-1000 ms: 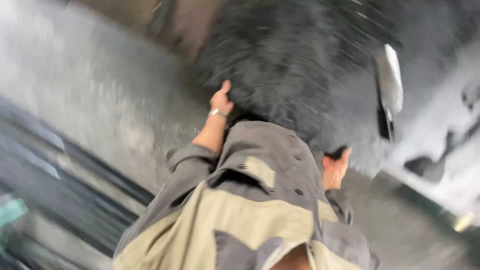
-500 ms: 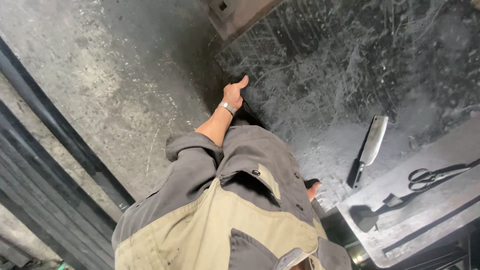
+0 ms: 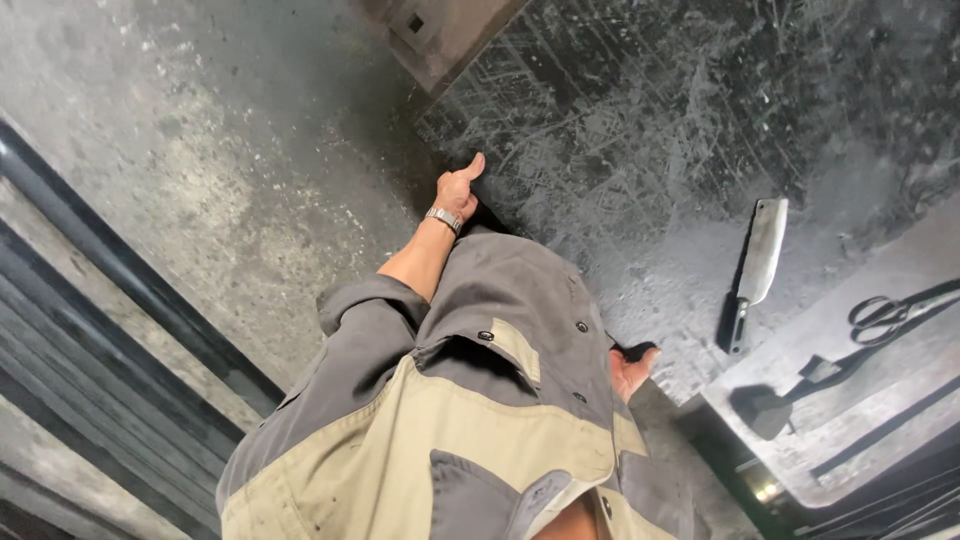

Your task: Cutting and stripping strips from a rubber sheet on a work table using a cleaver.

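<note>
Both hands are on the near edge of the scratched dark metal slab [image 3: 700, 120] — left hand [image 3: 458, 192] at its left corner with the thumb up and the fingers curled under or behind the edge, right hand [image 3: 632, 368] lower along the same edge, mostly hidden by the grey-and-tan work jacket [image 3: 480, 400]. Can't tell how firmly either hand is closed: the left looks hooked on the rim, and of the right only a thumb and part of the palm show. The slab lies flat, running up and right from the body, with a cleaver [image 3: 756, 270] loose on it near the right side. Beside that, a grey tray [image 3: 900, 400] holds scissors [image 3: 895, 308] and a dark scraper-like tool [image 3: 790, 392]. My read for doing this well — get both grips even before loading the edge, fingers fully under rather than on the tips (the edge looks thin and possibly sharp), wrists straight, and keep the slab level so the cleaver doesn't slide toward the right hand. The concrete floor [image 3: 200, 180] to the left looks dusty, so footing matters. The wristwatch [image 3: 442, 217] sits close to the edge, a likely snag point.
</note>
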